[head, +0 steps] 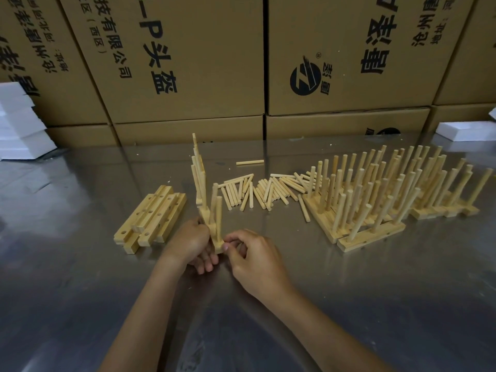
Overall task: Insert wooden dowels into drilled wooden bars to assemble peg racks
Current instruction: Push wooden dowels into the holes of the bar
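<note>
1. Bars [150, 218] with drilled holes lie stacked on the metal surface [80, 291], just left of the left hand; their long sides run from near-left to far-right, and none carries a dowel yet.
2. Left hand [192, 244] wraps its fingers around the left side of the bar being worked on [218, 244], which runs away from the person, and holds it steady.
3. That bar has dowels standing upright along it; the nearest upright dowel [219, 218] stands at its near end, right between the two hands.
4. Right hand [251, 260] has its fingers curled, with thumb and forefinger pinching at the foot of that nearest dowel, where it meets the bar. Judging from this, the dowel is being seated; the push it calls for goes straight down its length, and the right hand is the nearer one for it.
5. Loose dowels [263, 190] lie in a heap further back and to the right, nearer the right hand.
6. Finished racks [375, 200], bristling with upright dowels, stand in rows at the far right.
</note>
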A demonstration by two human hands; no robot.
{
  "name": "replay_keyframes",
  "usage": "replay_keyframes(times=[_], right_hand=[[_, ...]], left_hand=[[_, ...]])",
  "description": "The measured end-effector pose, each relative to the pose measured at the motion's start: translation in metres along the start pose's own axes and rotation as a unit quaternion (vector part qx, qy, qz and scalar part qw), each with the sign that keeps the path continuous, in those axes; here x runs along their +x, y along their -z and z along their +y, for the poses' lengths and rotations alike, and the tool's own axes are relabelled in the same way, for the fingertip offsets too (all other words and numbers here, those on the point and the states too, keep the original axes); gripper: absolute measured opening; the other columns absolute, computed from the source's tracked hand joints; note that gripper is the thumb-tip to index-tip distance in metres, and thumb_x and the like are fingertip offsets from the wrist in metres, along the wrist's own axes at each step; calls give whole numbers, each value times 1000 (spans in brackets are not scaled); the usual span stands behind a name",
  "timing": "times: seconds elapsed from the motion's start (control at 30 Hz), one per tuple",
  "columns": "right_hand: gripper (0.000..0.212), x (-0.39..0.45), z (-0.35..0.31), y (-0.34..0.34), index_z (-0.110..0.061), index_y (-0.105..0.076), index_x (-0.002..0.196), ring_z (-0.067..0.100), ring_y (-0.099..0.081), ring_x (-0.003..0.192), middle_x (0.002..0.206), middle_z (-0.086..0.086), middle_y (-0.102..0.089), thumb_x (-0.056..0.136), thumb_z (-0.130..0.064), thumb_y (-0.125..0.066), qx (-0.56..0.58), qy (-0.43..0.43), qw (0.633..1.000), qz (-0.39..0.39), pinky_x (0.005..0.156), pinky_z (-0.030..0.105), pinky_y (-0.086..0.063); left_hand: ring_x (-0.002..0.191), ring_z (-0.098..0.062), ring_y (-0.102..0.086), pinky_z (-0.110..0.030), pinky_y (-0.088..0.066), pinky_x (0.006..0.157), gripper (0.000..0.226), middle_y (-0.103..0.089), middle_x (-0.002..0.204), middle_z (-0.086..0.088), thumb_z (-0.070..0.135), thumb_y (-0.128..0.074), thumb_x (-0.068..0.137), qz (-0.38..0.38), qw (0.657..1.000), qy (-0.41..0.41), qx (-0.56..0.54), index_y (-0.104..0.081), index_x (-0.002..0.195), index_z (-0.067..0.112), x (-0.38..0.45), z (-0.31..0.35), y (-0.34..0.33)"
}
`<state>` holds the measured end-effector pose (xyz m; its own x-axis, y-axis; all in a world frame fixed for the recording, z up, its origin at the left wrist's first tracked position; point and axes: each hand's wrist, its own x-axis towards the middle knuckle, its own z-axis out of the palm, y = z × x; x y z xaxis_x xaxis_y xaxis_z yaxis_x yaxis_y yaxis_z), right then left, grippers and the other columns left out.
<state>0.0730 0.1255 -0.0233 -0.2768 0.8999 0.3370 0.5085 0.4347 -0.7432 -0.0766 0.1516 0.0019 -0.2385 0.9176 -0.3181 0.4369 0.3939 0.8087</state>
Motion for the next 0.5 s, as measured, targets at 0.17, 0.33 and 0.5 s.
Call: replay_keyframes(times=[0.17, 0.33, 0.5], right_hand=[[12, 1, 2, -1, -19, -74, 98, 3, -48, 69, 89, -9, -61, 92, -19, -64, -10, 15, 1000, -10, 66, 20, -41], [15, 2, 2, -3, -24, -73, 104, 0, -47, 72, 93, -10, -60, 92, -27, -64, -13, 20, 1000, -20, 65, 13, -37], [18, 6, 0, -6, -34, -70, 108, 10, -53, 85, 89, -8, -54, 91, -36, -63, -40, 16, 998, -35, 71, 28, -46]], left_hand=[[30, -18, -49, -21, -32, 30, 24, -61, 46, -11, 6, -24, 98, -15, 995, -5, 103, -47, 91, 1, -8, -1, 4], [28, -18, -48, -20, -31, 30, 19, -60, 44, -9, 2, -25, 94, -20, 989, -1, 147, -43, 103, 2, -7, 1, 8], [26, -13, -45, -18, -30, 31, 18, -58, 40, -4, 3, -31, 96, -27, 982, 4, 184, -44, 108, 5, -12, 2, 13]])
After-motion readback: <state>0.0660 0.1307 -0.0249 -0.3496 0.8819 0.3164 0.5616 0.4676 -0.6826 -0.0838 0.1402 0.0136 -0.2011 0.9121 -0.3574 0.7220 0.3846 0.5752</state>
